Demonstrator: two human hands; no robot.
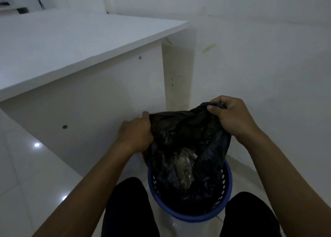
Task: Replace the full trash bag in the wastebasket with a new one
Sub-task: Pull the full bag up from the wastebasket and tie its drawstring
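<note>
A black trash bag (188, 143) rises partly out of a blue perforated wastebasket (226, 188) standing on the floor between my knees. Crumpled clear plastic waste shows inside the bag's open mouth. My left hand (135, 134) is closed on the bag's left rim. Gripping the bag's right upper edge, my right hand (228, 117) holds it a little higher than the left. The bag's lower part is hidden inside the basket.
A white desk (75, 44) with a side panel stands close on the left, its corner above the basket. White walls lie behind and to the right. Glossy white floor tiles (32, 174) stretch to the left. My dark-clad knees flank the basket.
</note>
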